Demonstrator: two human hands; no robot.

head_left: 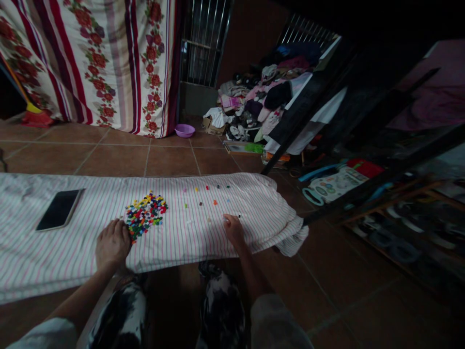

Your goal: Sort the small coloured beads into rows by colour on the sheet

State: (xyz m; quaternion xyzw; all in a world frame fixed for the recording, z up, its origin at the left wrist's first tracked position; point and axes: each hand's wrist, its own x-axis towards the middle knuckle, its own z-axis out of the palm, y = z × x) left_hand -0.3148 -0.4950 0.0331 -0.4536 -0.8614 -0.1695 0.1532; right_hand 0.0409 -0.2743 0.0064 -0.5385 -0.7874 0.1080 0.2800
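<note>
A heap of small multicoloured plastic pieces lies on a pink-and-white striped cloth spread over the floor. My left hand rests back-up on the cloth, its fingertips touching the heap's lower left edge. Several single pieces are scattered in a loose row to the right of the heap. My right hand sits among those pieces with its fingers bunched downward. Whether it pinches a piece is hidden. A black smartphone lies face-up on the cloth, left of the heap.
Tiled floor surrounds the cloth. My knees are below it. Farther ahead stand a floral curtain and a purple bowl. A pile of clothes lies at the back right, with a toy and a shoe rack to the right.
</note>
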